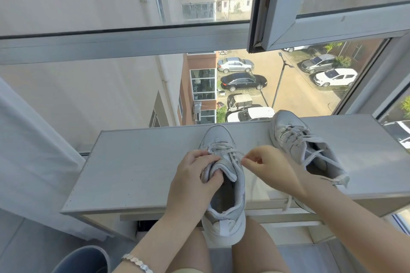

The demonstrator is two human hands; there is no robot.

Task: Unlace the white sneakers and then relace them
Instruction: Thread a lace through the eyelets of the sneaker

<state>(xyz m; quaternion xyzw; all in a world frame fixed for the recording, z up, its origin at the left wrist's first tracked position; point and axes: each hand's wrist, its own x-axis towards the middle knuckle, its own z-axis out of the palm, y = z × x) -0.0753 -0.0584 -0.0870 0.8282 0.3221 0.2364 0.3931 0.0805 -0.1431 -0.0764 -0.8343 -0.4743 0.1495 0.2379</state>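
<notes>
On the desk [137, 162], near sneaker [228, 206] in left hand [195, 175] grip; its lace [237, 154] apparently pinched in right hand [268, 166] grip.

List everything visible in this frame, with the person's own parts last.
near sneaker: 1, white, overhanging table's near edge
right sneaker: 1, white, on table, right
lace: 1, white, on near sneaker
table: 1, pale grey, under window
window sash: 1, grey, open, upper right
curtain: 1, white, left
bin: 1, blue-grey, bottom left
cars: several, mixed colours, outside below
bracelet: 1, silver, left wrist
left hand: grips near sneaker's tongue
right hand: pinches lace
</notes>
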